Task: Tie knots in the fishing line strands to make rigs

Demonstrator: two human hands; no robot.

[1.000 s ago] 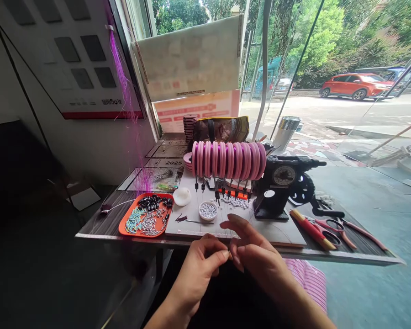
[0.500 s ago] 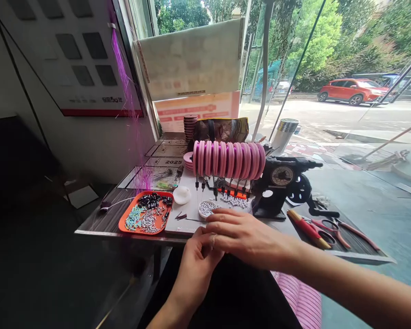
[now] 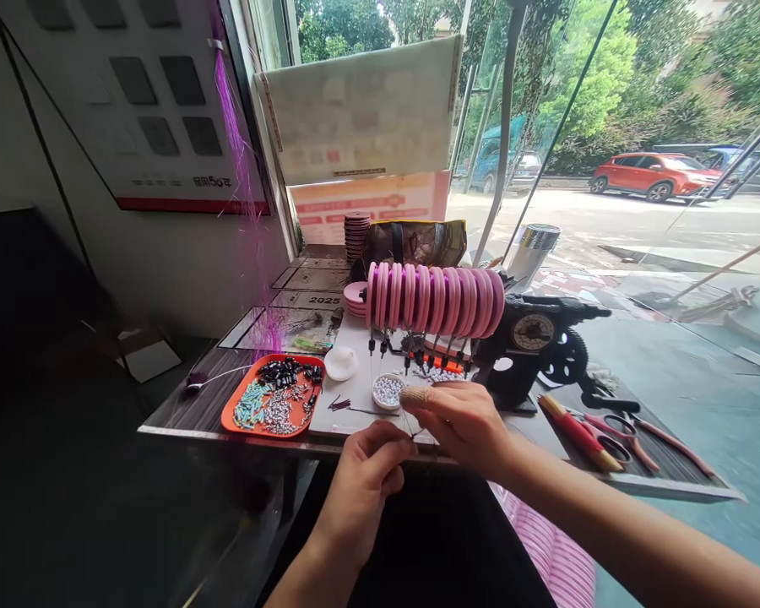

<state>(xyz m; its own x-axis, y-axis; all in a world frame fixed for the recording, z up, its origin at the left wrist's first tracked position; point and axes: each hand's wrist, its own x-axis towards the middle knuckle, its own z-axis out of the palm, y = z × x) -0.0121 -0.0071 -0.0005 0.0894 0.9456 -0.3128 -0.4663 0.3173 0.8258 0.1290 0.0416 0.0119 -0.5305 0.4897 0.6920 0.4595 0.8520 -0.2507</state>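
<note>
My left hand (image 3: 371, 473) is closed in a pinch, with a tiny dark piece on a thin line (image 3: 411, 434) at its fingertips. Just right of it, my right hand (image 3: 462, 422) has its fingers bent together by the same line; a beige wrap covers one fingertip. What its thumb presses is hidden. Right behind the fingers stands a small round dish of whitish beads (image 3: 388, 390). Above it, pink foam spools (image 3: 434, 297) sit in a row on the shaft of a black hand-cranked winder (image 3: 532, 333), with dark weighted ends dangling below.
An orange tray (image 3: 229, 415) on the left holds black pieces, turquoise tubes and metal swivels. A white lid (image 3: 340, 363) lies beside it. To the right are scissors (image 3: 611, 447), red-handled pliers (image 3: 671, 443) and a red-and-yellow bundle (image 3: 579, 432). Purple strands (image 3: 233, 118) hang at left.
My hands were overlapping, right over left; now they are slightly apart, with the thin line and dark piece showing between them. The view has shifted a little.
</note>
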